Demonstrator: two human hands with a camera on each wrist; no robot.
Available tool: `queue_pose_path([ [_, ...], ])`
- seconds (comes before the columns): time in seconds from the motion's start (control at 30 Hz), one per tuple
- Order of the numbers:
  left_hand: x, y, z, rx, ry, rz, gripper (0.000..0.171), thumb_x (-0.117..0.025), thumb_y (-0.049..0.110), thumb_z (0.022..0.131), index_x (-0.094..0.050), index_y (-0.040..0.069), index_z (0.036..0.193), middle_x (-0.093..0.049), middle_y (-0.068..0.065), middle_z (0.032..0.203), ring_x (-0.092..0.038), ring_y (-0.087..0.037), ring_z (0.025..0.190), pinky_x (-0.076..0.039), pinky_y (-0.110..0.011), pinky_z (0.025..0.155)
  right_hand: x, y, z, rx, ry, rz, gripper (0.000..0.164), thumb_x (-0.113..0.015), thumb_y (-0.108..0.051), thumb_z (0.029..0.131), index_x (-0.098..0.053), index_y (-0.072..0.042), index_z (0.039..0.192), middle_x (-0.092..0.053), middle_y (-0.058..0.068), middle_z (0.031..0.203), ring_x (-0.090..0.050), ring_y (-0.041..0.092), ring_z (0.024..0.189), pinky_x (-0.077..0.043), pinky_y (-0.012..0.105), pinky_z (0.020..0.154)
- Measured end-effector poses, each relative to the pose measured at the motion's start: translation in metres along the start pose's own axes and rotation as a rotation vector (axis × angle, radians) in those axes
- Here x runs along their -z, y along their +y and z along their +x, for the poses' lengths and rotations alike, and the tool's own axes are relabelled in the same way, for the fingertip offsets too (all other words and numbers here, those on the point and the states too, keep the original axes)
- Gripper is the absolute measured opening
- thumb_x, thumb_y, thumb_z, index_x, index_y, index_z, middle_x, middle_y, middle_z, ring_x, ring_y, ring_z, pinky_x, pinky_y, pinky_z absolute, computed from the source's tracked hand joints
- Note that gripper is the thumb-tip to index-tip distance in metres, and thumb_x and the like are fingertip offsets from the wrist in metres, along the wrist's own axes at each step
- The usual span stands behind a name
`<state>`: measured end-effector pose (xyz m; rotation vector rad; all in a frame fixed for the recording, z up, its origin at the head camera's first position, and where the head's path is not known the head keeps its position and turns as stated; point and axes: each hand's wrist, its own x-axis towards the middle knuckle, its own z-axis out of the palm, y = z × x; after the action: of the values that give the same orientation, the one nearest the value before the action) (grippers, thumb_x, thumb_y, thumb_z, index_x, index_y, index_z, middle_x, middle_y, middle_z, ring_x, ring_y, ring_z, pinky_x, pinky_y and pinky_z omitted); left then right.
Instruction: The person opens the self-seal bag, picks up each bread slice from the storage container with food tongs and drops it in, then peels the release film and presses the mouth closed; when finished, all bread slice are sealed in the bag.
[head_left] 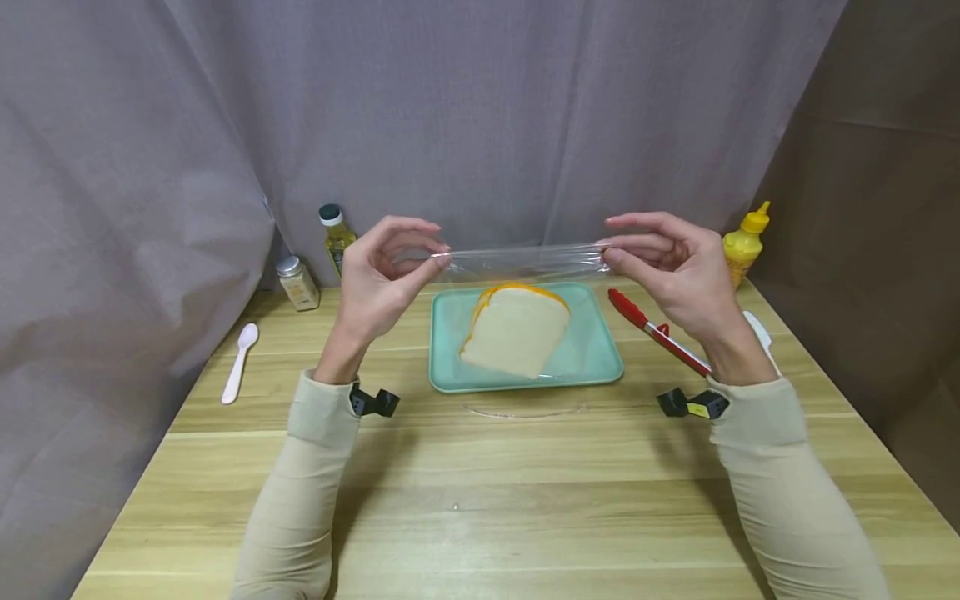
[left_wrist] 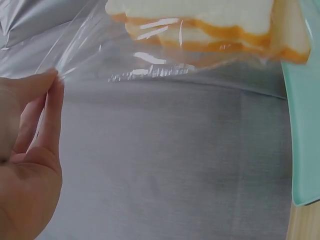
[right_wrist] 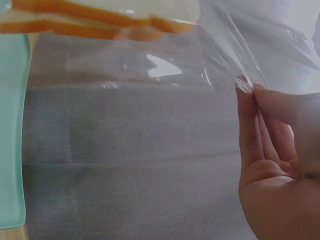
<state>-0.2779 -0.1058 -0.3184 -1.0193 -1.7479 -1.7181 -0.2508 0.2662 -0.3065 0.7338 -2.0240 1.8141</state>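
Observation:
A sheet of clear plastic film stretches level between my two hands, above the far edge of a mint-green tray. My left hand pinches its left corner between thumb and fingertips. At the other corner, my right hand pinches the film the same way. Stacked bread slices with orange-brown crusts lie on the tray between the hands. Both wrist views show the film hanging across the bread, with glints along its folds.
Left of the tray are a pale pink spoon, a small spice jar and a dark-capped bottle. To the right lie red tongs and a white utensil, partly behind the wrist. A yellow squeeze bottle stands at the back right.

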Motion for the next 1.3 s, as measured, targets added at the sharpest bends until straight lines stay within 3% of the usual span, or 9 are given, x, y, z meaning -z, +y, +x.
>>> queue_pose_path([
  [0.2, -0.01, 0.005, 0.0, -0.034, 0.071, -0.05, 0.029, -0.076, -0.017, 0.091, -0.069, -0.011, 0.118, -0.08, -0.007, 0.106, -0.079, -0.021, 0.097, -0.068, -0.038, 0.088, -0.013, 0.002, 0.002, 0.087, 0.068, 0.0, 0.032, -0.076, 0.005, 0.097, -0.073, 0.004, 0.129, -0.083, 0.004, 0.117, -0.079, 0.014, 0.105, -0.062, 0.018, 0.093],
  [0.37, -0.022, 0.009, -0.001, -0.012, 0.094, -0.082, 0.022, -0.073, -0.011, 0.097, -0.066, -0.013, 0.118, -0.078, -0.008, 0.104, -0.079, -0.02, 0.092, -0.069, -0.04, 0.086, -0.034, 0.009, 0.001, 0.051, -0.026, 0.074, 0.04, -0.073, 0.002, 0.1, -0.066, 0.002, 0.14, -0.075, 0.011, 0.125, -0.073, 0.02, 0.111, -0.061, 0.021, 0.097],
  [0.43, -0.025, 0.012, -0.002, -0.006, 0.095, -0.056, 0.022, -0.073, -0.008, 0.098, -0.067, -0.011, 0.118, -0.077, -0.009, 0.103, -0.079, -0.019, 0.09, -0.07, -0.039, 0.083, -0.044, 0.012, 0.0, 0.003, -0.091, 0.015, 0.042, -0.077, -0.001, 0.098, -0.067, 0.0, 0.139, -0.074, 0.01, 0.124, -0.073, 0.02, 0.108, -0.061, 0.021, 0.095],
  [0.57, -0.024, 0.014, -0.003, 0.012, 0.086, -0.005, 0.025, -0.076, -0.005, 0.097, -0.068, -0.006, 0.121, -0.076, -0.01, 0.105, -0.078, -0.019, 0.09, -0.07, -0.038, 0.079, -0.06, 0.021, -0.004, -0.049, -0.146, -0.175, 0.021, -0.085, -0.013, 0.095, -0.08, -0.009, 0.116, -0.079, 0.004, 0.104, -0.074, 0.017, 0.091, -0.061, 0.02, 0.081],
  [0.67, -0.017, 0.015, -0.002, 0.053, 0.066, -0.009, 0.033, -0.078, -0.006, 0.096, -0.067, -0.004, 0.126, -0.078, -0.01, 0.104, -0.079, -0.021, 0.093, -0.069, -0.038, 0.084, -0.063, 0.023, -0.004, -0.04, -0.128, -0.233, 0.008, -0.085, -0.016, 0.096, -0.082, -0.012, 0.102, -0.08, 0.002, 0.093, -0.074, 0.016, 0.084, -0.059, 0.02, 0.074],
  [0.83, -0.004, 0.012, -0.001, 0.156, 0.03, -0.052, 0.041, -0.081, -0.004, 0.094, -0.068, 0.0, 0.132, -0.081, -0.009, 0.109, -0.08, -0.023, 0.1, -0.067, -0.037, 0.093, -0.057, 0.019, -0.005, -0.034, -0.117, -0.181, 0.01, -0.082, -0.012, 0.098, -0.081, -0.007, 0.106, -0.081, 0.005, 0.094, -0.077, 0.019, 0.082, -0.063, 0.023, 0.073],
  [1.03, 0.011, 0.01, -0.002, 0.274, 0.046, -0.122, 0.038, -0.083, -0.005, 0.092, -0.073, 0.002, 0.128, -0.081, -0.008, 0.118, -0.08, -0.021, 0.102, -0.067, -0.035, 0.094, -0.056, 0.023, -0.006, -0.119, -0.225, -0.204, 0.01, -0.084, -0.018, 0.097, -0.081, -0.012, 0.105, -0.081, 0.004, 0.097, -0.078, 0.026, 0.086, -0.064, 0.026, 0.075],
  [1.2, 0.026, 0.02, 0.0, 0.217, 0.098, -0.065, 0.04, -0.082, -0.005, 0.092, -0.072, -0.003, 0.13, -0.083, -0.008, 0.114, -0.082, -0.02, 0.097, -0.067, -0.032, 0.09, -0.082, 0.038, -0.013, -0.192, -0.38, -0.255, 0.015, -0.085, -0.031, 0.097, -0.082, -0.022, 0.108, -0.081, -0.003, 0.106, -0.077, 0.02, 0.1, -0.066, 0.03, 0.087],
  [1.3, 0.034, 0.025, 0.002, 0.159, 0.136, -0.018, 0.041, -0.083, -0.005, 0.091, -0.071, -0.004, 0.131, -0.084, -0.008, 0.106, -0.082, -0.02, 0.094, -0.067, -0.03, 0.087, -0.107, 0.046, -0.018, -0.177, -0.406, -0.264, 0.019, -0.081, -0.036, 0.099, -0.082, -0.023, 0.113, -0.081, -0.006, 0.112, -0.076, 0.015, 0.108, -0.067, 0.033, 0.092],
])
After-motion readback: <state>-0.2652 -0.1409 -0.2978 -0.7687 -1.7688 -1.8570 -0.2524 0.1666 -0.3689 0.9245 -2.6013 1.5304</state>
